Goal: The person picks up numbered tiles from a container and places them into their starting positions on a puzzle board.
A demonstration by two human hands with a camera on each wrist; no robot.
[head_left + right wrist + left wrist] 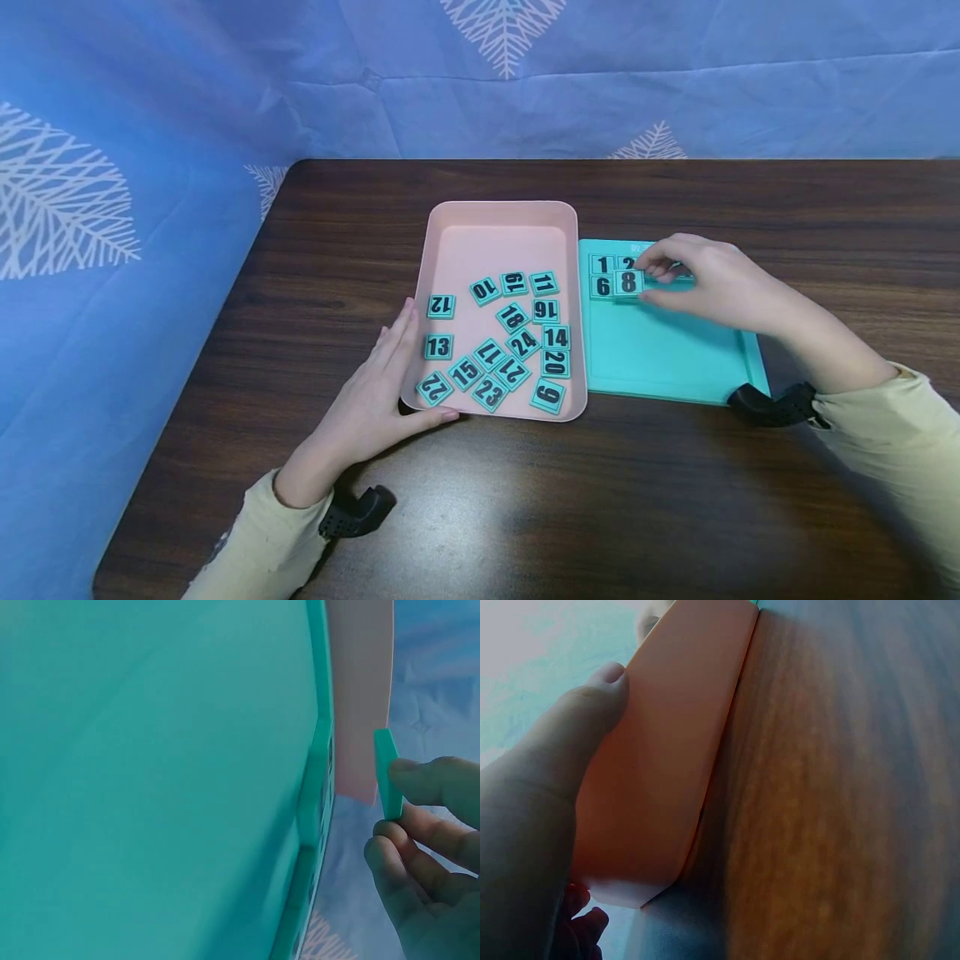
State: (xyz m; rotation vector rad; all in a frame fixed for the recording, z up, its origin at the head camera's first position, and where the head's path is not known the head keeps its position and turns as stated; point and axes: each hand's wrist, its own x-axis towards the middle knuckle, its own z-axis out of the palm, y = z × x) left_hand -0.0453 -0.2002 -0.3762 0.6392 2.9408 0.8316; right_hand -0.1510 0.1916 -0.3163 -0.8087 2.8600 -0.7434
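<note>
My right hand [708,279] pinches a teal number tile marked 8 [628,282] between thumb and fingers. In the right wrist view the tile [386,772] is edge-on, raised over the teal board [667,358]. Tile 1 [602,264] and tile 6 [602,287] sit at the board's upper left, and tile 2 [625,263] is partly hidden by the fingers. My left hand [375,400] spans the near left corner of the pink tray [502,214], its fingers straight along the side. In the left wrist view its thumb [604,694] lies on the tray's rim.
Several loose number tiles, among them 13 [438,347] and 9 [547,396], lie at various angles in the tray. The tray stands directly left of the board on a dark wooden table [525,508]. A blue patterned cloth [337,108] hangs behind it.
</note>
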